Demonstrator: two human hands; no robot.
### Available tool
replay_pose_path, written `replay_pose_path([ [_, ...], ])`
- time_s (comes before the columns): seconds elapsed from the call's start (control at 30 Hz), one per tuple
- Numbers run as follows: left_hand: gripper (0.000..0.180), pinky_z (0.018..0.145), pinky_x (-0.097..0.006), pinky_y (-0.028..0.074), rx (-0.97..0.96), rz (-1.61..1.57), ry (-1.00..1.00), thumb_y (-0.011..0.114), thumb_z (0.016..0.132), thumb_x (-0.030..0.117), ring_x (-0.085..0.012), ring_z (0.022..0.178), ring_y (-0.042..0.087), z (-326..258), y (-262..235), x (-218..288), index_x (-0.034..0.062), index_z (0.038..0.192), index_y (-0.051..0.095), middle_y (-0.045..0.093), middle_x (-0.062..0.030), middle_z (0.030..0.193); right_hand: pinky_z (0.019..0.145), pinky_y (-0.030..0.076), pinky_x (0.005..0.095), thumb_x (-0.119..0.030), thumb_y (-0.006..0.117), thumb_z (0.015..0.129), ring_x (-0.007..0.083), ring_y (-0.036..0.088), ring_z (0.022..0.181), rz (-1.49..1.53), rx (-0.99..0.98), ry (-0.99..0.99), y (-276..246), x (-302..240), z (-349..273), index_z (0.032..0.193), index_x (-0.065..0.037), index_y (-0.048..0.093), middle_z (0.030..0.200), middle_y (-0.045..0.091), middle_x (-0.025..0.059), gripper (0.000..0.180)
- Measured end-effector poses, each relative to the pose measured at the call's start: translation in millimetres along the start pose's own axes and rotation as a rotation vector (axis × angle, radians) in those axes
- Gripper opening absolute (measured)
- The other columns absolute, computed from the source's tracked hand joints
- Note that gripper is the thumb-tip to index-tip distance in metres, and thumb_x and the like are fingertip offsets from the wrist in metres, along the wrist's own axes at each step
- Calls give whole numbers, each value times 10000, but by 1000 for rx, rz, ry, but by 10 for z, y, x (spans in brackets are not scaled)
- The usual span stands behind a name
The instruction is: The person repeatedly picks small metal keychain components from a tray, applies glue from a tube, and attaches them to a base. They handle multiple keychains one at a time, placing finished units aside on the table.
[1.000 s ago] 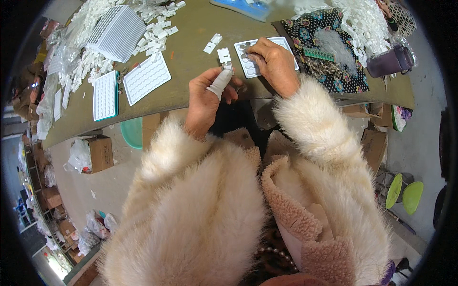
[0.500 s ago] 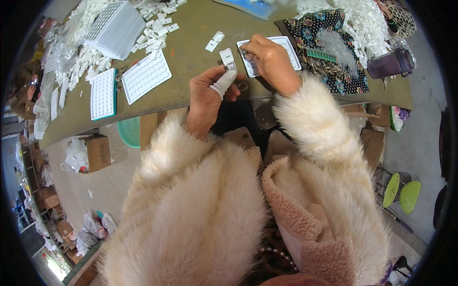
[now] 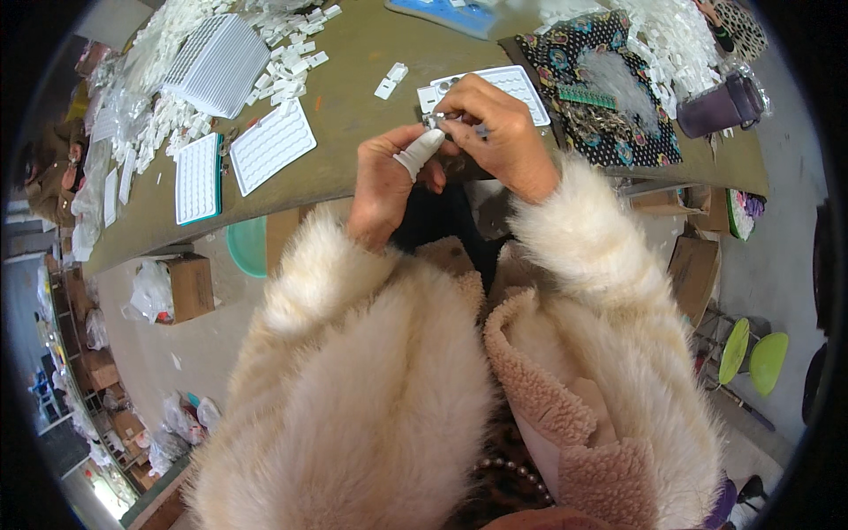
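Observation:
My left hand (image 3: 382,181), with a white cover on its thumb, grips a small white plastic card (image 3: 427,97) over the table's near edge. My right hand (image 3: 505,132) is closed, its thumb and fingertips meeting the left ones at the card's lower end. Something small and silvery (image 3: 433,118) shows between the fingertips; its kind is too small to make out. Behind my right hand lies a white moulded tray (image 3: 523,92), partly covered by the fingers. Another pair of small white plastic pieces (image 3: 391,80) rests on the table just beyond my left hand.
Two white trays (image 3: 272,148) (image 3: 196,181) lie at left, near a ridged white stack (image 3: 216,66) and heaped white pieces (image 3: 287,62). At right are a patterned cloth (image 3: 618,141) bearing small metal parts, and a purple cup (image 3: 720,108). A blue tray (image 3: 446,13) lies at the back.
My right hand has moved left from above the white tray to the card in my left hand, and its fingertips now meet the left ones. The view has shifted slightly.

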State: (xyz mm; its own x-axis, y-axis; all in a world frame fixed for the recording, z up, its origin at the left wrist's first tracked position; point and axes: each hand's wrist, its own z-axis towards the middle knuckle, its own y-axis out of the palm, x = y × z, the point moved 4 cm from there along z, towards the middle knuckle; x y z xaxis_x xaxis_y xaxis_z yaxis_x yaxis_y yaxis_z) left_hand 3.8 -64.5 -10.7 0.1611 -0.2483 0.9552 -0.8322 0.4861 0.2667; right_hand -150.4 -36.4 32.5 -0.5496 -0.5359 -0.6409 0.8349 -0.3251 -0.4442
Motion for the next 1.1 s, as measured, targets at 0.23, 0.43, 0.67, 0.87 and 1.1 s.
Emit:
replay_pose_path([
  [0.23, 161, 552, -252, 503, -26, 27, 73, 598, 982, 103, -112, 603, 607, -39, 119, 54, -21, 1009, 697, 685, -70, 813, 624, 505, 360, 39, 704, 759, 273, 640, 742, -101, 58, -4, -37, -123, -35, 863, -7, 629, 805, 602, 98, 136],
  [0.43, 168, 542, -242, 491, -5, -26, 82, 617, 975, 105, -109, 596, 605, -55, 151, 54, -29, 1048, 687, 678, -63, 799, 662, 497, 264, 103, 670, 793, 129, 619, 764, 226, -28, 255, -39, 16, -118, 887, 33, 702, 866, 665, 63, 121],
  [0.67, 210, 448, -193, 312, 2, 89, 41, 645, 968, 189, -37, 526, 458, -1, 47, 32, 11, 1057, 711, 574, 23, 678, 680, 485, 265, 52, 662, 830, 141, 588, 703, 526, -200, 332, -111, 224, -23, 880, 36, 706, 778, 640, 53, 68],
  [0.87, 208, 460, -178, 282, 4, 32, 24, 635, 974, 202, -15, 540, 418, -1, 35, 15, 28, 1044, 725, 540, 52, 675, 643, 513, 360, -78, 735, 805, 277, 672, 740, -405, 24, 290, -129, 509, 95, 870, -39, 732, 840, 676, 89, 76],
  [1.1, 215, 506, -197, 323, 7, 35, 28, 596, 997, 181, -34, 566, 412, 16, 25, 17, 24, 1097, 705, 526, 45, 699, 637, 495, 345, -85, 750, 797, 244, 640, 714, -375, -2, 227, -49, 497, 69, 866, -40, 719, 836, 657, 65, 88],
])
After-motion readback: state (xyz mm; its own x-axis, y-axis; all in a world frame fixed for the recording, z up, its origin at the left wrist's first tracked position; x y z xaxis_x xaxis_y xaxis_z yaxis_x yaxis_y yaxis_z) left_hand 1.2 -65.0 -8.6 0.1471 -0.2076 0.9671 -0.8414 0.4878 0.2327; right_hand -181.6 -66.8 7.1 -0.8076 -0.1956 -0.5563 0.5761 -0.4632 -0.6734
